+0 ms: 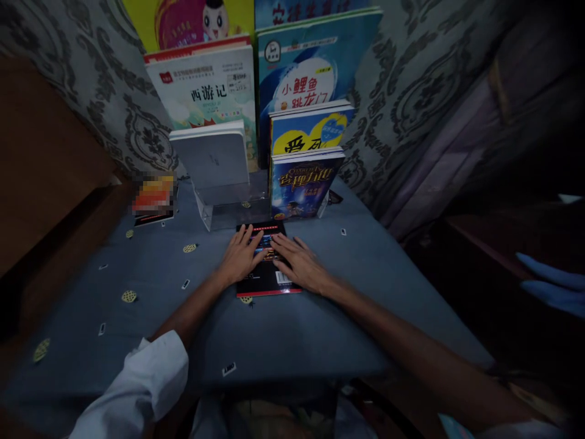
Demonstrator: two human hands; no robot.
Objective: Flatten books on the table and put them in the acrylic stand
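A black book [256, 286] with a red lower edge and a white barcode lies flat on the table, back cover up. My left hand [242, 253] rests flat on its left side, fingers stretched out. On its right side lies my right hand [301, 262], also flat with fingers apart. Just beyond the book stands a clear acrylic stand [223, 204] in tiers. It bears a grey-white book [214, 158], a dark blue book [304, 183] that looks upside down, and a yellow and blue book [311, 134]. Larger books, one white-green [205, 85] and one blue [315, 61], stand behind.
A grey-blue cloth with small yellow prints covers the table [356, 292]. At the far left lies another book [155, 198], partly blurred out. A patterned wall [141, 116] rises behind, with a brown wooden piece [41, 152] on the left. Blue prongs [553, 283] show at the right.
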